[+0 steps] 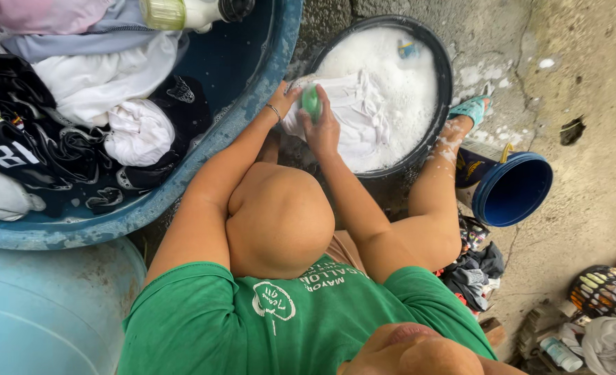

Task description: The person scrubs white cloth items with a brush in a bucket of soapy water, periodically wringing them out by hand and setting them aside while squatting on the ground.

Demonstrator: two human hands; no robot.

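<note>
A round black basin (445, 76) full of white suds stands on the concrete floor ahead of my knees. A white garment (363, 114) lies across its near side. My left hand (285, 97), with a thin bracelet on the wrist, grips the garment's left end at the basin's rim. My right hand (323, 130) is closed around a small green object (311, 101), a brush or a soap bar, and presses it on the cloth. The two hands are almost touching. A small blue and yellow item (409, 48) floats in the foam at the far side.
A large blue tub (252, 83) at left holds black, white and pink clothes and a bottle (183, 12). A light blue drum (44, 305) sits below it. A blue bucket (513, 189) lies by my right foot in a teal sandal (472, 107). Clothes and clutter (603, 312) pile at lower right.
</note>
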